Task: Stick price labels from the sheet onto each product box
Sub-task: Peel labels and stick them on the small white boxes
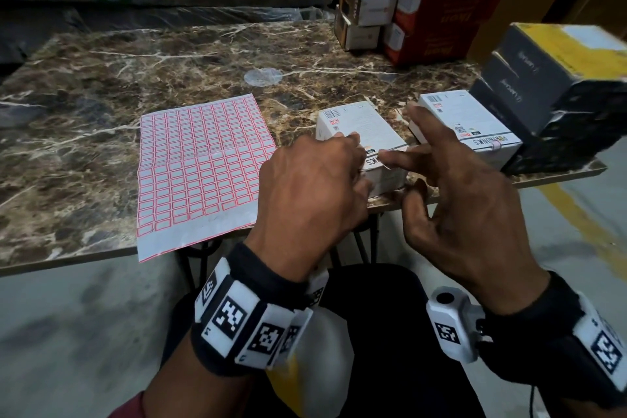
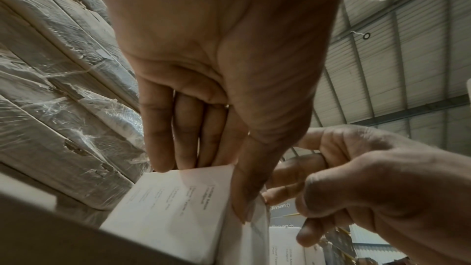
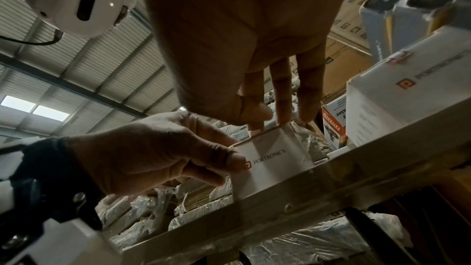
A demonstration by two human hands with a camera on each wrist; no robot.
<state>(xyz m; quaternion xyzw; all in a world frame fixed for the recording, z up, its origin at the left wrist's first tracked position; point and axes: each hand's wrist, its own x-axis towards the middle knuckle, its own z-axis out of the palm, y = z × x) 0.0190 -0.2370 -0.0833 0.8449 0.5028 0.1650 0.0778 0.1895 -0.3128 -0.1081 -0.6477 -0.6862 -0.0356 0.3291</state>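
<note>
While our left hand (image 1: 307, 180) is holding the white box (image 1: 363, 132) with curled fingers at the desk (image 1: 101, 78) edge, our right hand (image 1: 454, 187) is pressing a straight finger on it. The label sheet (image 1: 200, 163) is lying just left of the box.

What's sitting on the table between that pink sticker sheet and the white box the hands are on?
Nothing: the head view shows only bare marble table between the label sheet and the white box, though the left hand hides the nearer part.
</note>
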